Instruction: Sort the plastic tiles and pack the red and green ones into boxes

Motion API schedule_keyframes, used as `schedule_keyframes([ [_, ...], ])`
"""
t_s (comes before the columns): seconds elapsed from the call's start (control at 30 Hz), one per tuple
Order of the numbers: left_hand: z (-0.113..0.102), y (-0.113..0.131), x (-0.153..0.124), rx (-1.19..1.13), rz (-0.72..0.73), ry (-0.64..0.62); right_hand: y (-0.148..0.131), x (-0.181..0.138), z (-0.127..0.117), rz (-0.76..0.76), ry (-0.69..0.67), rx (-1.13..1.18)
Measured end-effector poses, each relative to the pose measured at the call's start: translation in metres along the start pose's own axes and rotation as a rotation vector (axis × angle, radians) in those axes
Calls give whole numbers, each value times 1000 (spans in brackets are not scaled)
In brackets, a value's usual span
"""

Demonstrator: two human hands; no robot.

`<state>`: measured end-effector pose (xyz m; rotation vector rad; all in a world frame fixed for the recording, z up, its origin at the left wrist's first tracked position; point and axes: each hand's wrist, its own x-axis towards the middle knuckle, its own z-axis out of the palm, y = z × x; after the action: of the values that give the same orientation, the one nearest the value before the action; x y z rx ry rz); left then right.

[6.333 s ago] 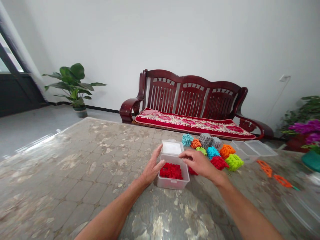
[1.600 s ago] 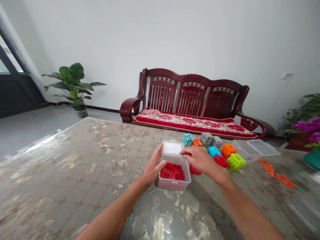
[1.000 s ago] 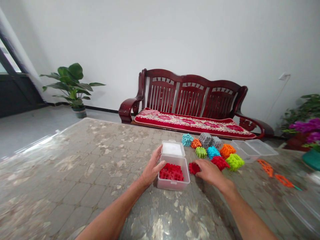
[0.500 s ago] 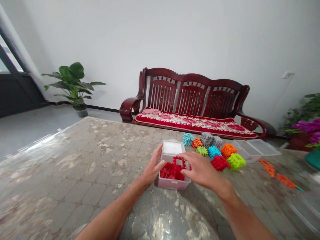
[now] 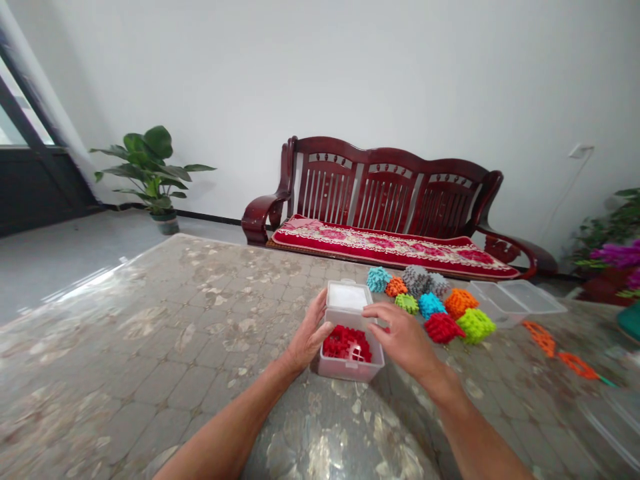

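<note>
A small clear plastic box (image 5: 350, 368) stands on the patterned table (image 5: 165, 340), its hinged lid (image 5: 347, 295) lying open behind it. Red toothed plastic pieces (image 5: 346, 343) fill the box. My left hand (image 5: 309, 335) grips the box's left wall, thumb on the rim. My right hand (image 5: 403, 337) hovers over the box's right side, fingers loosely curled above the red pieces; nothing shows in them. To the right lie clumps of the same pieces: red (image 5: 442, 327), lime (image 5: 475, 324), blue (image 5: 431, 305), orange (image 5: 458, 302), green (image 5: 407, 303), grey (image 5: 417, 279) and teal (image 5: 378, 279).
Another clear box with open lid (image 5: 515, 300) sits at the right, with flat orange pieces (image 5: 543, 337) beyond it. A dark wooden bench with a red cushion (image 5: 390, 245) stands behind the table. A potted plant (image 5: 153, 175) is by the left wall, purple flowers (image 5: 620, 257) at far right.
My right hand picked a red piece up from the table beside the box, carried it over the box and dropped it in. My left hand has kept its hold on the box.
</note>
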<state>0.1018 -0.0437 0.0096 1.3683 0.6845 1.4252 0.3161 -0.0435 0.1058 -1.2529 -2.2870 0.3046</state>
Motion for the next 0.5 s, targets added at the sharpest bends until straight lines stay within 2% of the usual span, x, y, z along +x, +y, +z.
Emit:
schedule_keyframes([
  [0.1,-1,-1,0,12,-4,2,32,-10,-6,175,42,-45],
  [0.2,-1,-2,0,7,3,-5,61,-20,-6,304,-87,-139],
  [0.33,-2,-4,0,-14,0,-11,76,-28,-2,323,-271,-231],
  [0.5,-2,-4,0,1,-4,1,73,-29,1,292,-308,-286],
])
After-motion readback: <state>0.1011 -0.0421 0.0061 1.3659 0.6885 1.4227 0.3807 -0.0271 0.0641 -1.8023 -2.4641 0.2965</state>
